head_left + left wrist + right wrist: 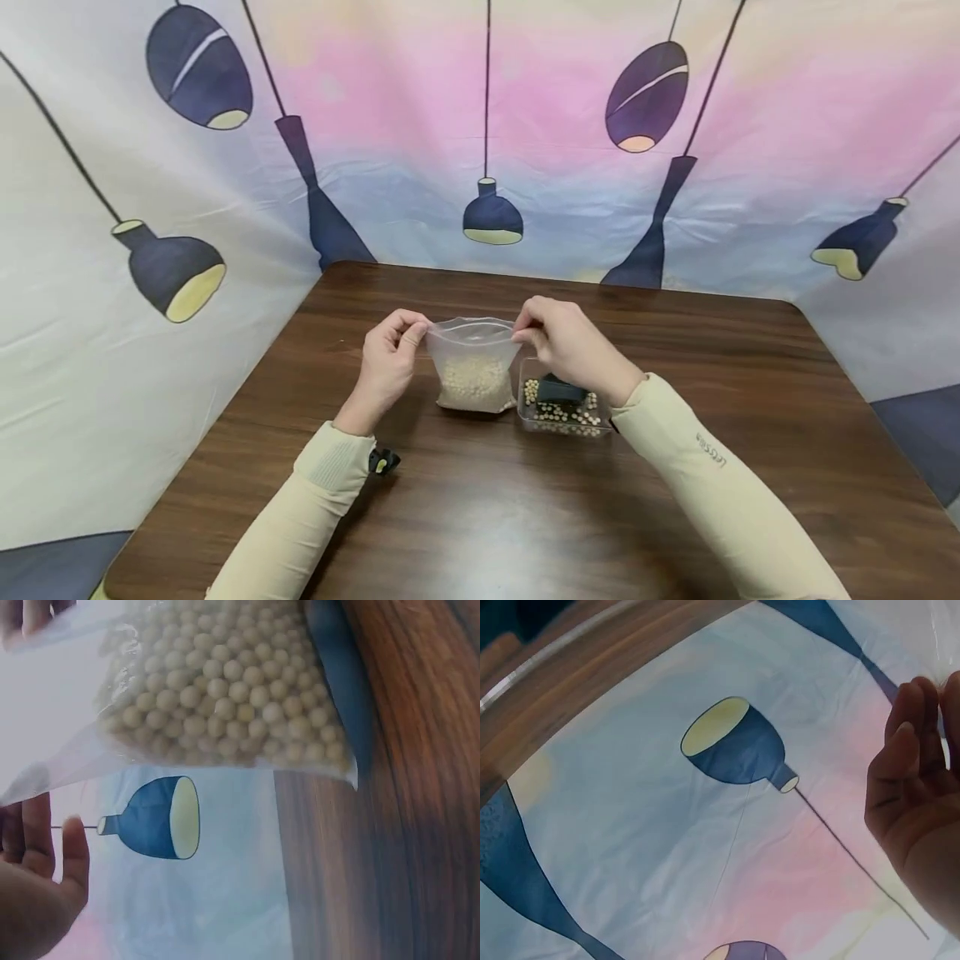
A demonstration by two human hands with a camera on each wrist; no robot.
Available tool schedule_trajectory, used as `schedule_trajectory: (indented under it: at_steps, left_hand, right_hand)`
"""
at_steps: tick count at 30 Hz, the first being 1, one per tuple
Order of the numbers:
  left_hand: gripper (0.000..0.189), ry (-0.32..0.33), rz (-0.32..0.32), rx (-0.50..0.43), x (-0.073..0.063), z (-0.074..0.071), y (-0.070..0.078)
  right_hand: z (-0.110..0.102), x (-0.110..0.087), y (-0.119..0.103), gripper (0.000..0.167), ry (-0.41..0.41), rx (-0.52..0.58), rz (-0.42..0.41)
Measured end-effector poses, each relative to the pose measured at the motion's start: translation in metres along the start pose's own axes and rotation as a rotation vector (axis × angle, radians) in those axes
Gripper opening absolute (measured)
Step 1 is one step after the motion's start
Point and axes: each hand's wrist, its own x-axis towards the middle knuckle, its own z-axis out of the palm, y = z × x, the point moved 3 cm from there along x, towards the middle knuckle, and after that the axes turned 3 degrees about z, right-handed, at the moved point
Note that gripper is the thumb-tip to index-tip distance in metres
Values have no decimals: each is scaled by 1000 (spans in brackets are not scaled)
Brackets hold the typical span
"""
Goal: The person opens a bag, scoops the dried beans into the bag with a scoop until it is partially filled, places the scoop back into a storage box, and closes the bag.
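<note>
A clear zip bag [474, 375] stands upright on the table, its lower part filled with small round cream-coloured balls [232, 690] that look like dried beans. My left hand [387, 354] pinches the left top corner of the bag between thumb and fingers. At the opposite corner my right hand [566, 337] pinches the rim in the same way. The bag's mouth looks parted between the two hands. In the right wrist view, the fingers [904, 750] meet the clear plastic at the frame's edge.
Just right of the bag, partly under my right hand, a clear plastic box [562, 427] holds more balls and a dark green object [558, 390] of unclear kind. The brown wooden table [480, 517] ends at a cloth backdrop [420, 167] printed with lamps.
</note>
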Motion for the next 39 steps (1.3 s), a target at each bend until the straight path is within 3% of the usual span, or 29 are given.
schedule_trajectory:
  at_steps: [7,11,17,24,33,39]
  left_hand:
    - [17,-184,-90,-44,-7,13,0]
    - [24,-261,-86,-26,-8,16,12]
    - [10,-219,7,-43,-7,14,23]
    - [5,-174,77,14,-7,6,21]
    - [5,-171,70,81,-6,6,27]
    - [6,-251,14,129,-2,7,30]
  right_hand:
    - [-1,-8,19,5,-88,69,116]
    - [2,-11,21,18,-70,112,110]
    - [7,-10,24,41,-7,144,143]
    - [10,-11,28,44,24,166,172]
    - [9,-9,24,40,27,157,116]
    - [10,-10,24,31,-7,121,92]
